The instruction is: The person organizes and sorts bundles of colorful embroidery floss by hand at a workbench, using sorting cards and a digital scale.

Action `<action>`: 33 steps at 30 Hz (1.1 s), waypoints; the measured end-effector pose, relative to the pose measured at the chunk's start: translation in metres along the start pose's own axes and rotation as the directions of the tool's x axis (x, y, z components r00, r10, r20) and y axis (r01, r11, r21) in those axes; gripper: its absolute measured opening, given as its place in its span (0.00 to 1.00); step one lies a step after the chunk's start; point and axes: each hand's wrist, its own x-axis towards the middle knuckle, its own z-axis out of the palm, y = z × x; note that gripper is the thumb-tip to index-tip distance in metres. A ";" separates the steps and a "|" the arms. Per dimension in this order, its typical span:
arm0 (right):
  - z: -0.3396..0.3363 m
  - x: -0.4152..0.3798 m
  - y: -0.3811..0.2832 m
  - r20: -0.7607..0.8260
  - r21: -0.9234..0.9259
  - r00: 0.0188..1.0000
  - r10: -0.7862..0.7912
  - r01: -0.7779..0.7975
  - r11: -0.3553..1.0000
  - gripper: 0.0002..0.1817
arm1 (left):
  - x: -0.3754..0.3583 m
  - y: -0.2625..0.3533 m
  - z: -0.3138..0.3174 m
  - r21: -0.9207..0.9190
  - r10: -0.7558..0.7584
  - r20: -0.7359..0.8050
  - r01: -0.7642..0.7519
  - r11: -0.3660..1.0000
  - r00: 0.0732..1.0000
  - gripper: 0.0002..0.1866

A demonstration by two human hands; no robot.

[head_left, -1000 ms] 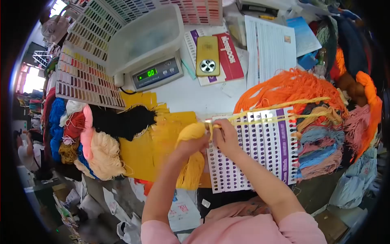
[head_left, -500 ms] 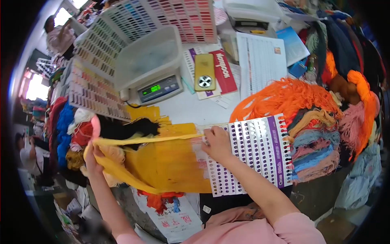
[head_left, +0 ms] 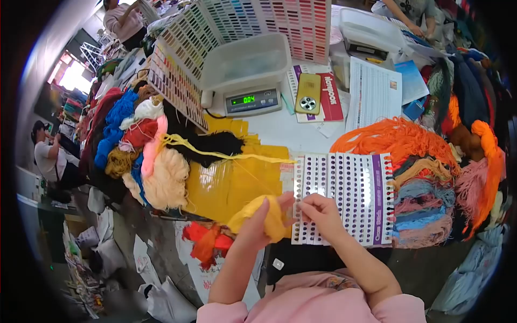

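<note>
My left hand [head_left: 252, 229] is curled around a bunched skein of yellow thread [head_left: 277, 218], close to the left edge of a white punched thread card [head_left: 344, 199] with a purple strip. At that same edge, my right hand [head_left: 323, 218] pinches with thumb and forefinger; whatever is between the fingertips is too small to make out. Another yellow thread bundle [head_left: 231, 156] runs from the card's upper left corner leftward across the table, its loose end on a black skein [head_left: 215, 146]. Beneath it, yellow-brown tape [head_left: 215, 188] covers the tabletop.
Behind stand a digital scale [head_left: 252, 102] with a plastic tub [head_left: 245, 59] and a colour chart [head_left: 186, 48]. A phone [head_left: 308, 92] lies on a red notebook [head_left: 331, 99]. Orange thread [head_left: 393, 137] and colored skeins [head_left: 423, 196] flank the card; more yarn [head_left: 167, 177] lies left. Other people are behind.
My left hand has come from the far left to the card, gathering yellow thread. My right hand has slid down the card's edge. The upper yellow strand, stretched before, now lies released on the table.
</note>
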 end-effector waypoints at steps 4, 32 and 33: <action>0.010 -0.020 -0.010 0.168 0.141 0.974 0.153 -0.178 0.974 0.07 | 0.003 -0.018 0.001 0.068 -0.011 0.179 -0.002 0.998 0.984 0.32; 0.047 0.173 0.067 0.628 -0.778 0.762 -0.156 0.616 -0.124 0.12 | -0.175 0.008 -0.179 -0.452 0.141 -0.240 -0.239 0.860 0.960 0.08; 0.061 0.193 0.060 0.467 -0.884 0.883 -0.047 0.468 0.004 0.12 | -0.163 0.011 -0.166 -0.502 0.077 -0.217 -0.179 0.846 0.973 0.08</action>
